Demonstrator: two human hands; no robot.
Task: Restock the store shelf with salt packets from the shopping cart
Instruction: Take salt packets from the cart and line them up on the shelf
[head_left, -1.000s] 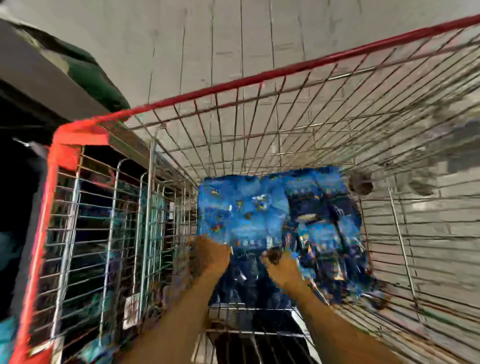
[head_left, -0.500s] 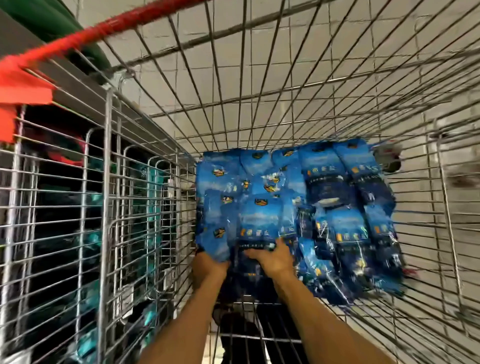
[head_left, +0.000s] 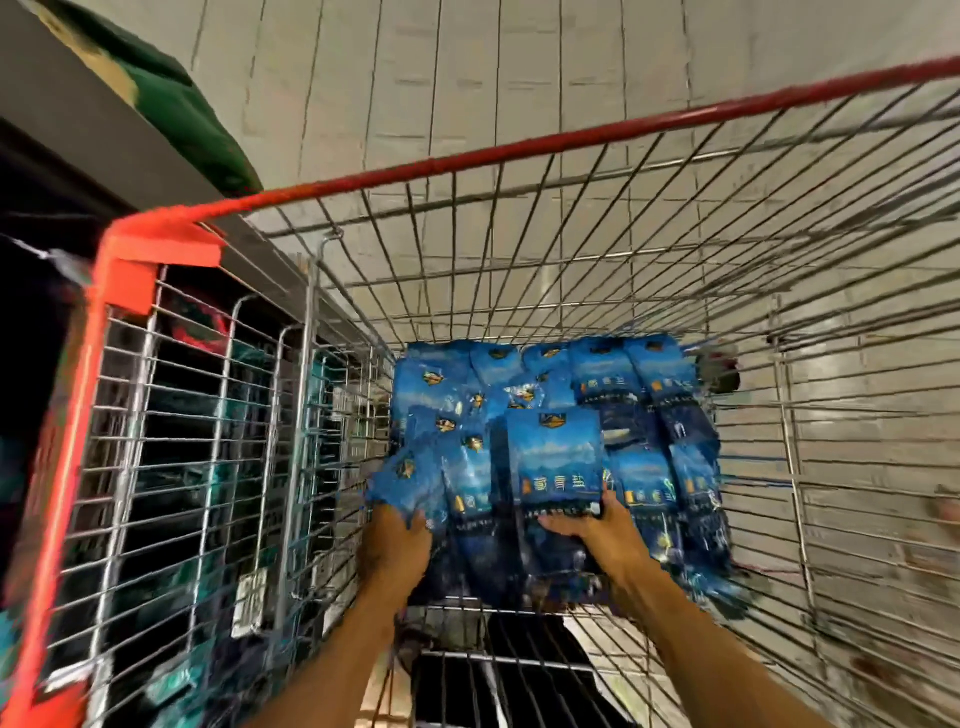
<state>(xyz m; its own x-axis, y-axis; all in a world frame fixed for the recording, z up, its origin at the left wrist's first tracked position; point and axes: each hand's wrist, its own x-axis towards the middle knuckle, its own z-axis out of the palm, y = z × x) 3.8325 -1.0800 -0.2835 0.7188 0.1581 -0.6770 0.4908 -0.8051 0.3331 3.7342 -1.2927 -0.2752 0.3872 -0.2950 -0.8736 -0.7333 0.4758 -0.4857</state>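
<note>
Several blue salt packets lie heaped on the bottom of the wire shopping cart, which has a red rim. My right hand grips the lower edge of one salt packet, held upright above the heap with its printed face toward me. My left hand grips the bottom of a fanned bunch of packets at the heap's left side. Both forearms reach in from the bottom of the view.
The store shelf stands to the left of the cart, with green packages on top and dark tiers seen through the cart's left wire wall. Pale tiled floor lies beyond and to the right.
My right hand has raised one packet upright out of the heap. My left hand has closed on a bunch of packets at the left. The view has tilted up, showing the cart's red rim again.
</note>
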